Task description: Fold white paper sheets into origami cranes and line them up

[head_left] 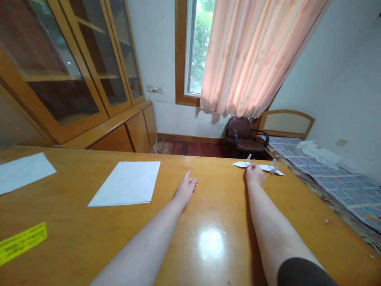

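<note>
My right hand [255,175] lies at the far side of the wooden table [214,254] and pinches a white folded-paper crane [258,167] at its middle. The crane's wings spread to both sides of my fingers. My left hand [187,189] rests on the tabletop with its fingers slightly apart, holding nothing. The nearest thing to it is a stack of white paper [126,184], lying to its left. A dark sleeve [300,274] covers my right arm above the elbow.
A white sheet [22,172] lies at the table's left edge, and a yellow printed label [22,243] lies near the front left. Beyond the far edge are a dark office chair [245,135] and a bed with a checked cover [336,178]. Glass-fronted wooden cabinets [71,71] stand at left.
</note>
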Tool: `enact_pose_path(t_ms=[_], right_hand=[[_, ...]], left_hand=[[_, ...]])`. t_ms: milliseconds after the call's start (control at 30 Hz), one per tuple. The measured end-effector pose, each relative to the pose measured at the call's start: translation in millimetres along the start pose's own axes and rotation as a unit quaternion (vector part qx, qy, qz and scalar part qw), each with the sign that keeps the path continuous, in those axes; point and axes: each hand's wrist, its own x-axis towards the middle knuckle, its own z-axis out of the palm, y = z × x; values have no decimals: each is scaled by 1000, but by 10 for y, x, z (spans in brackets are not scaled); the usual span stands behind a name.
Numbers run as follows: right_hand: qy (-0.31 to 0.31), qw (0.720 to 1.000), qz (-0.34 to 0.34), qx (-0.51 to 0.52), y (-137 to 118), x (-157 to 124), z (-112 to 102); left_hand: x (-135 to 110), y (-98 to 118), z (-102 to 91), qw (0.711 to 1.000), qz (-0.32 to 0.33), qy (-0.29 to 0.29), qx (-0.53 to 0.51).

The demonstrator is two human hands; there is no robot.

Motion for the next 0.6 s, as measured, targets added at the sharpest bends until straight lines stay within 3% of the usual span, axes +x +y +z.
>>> enact_pose_path(t_ms=[600], right_hand=[[-31,994,60,83,66,43,22]], left_hand=[[-12,-14,-14,1000,11,2,0]])
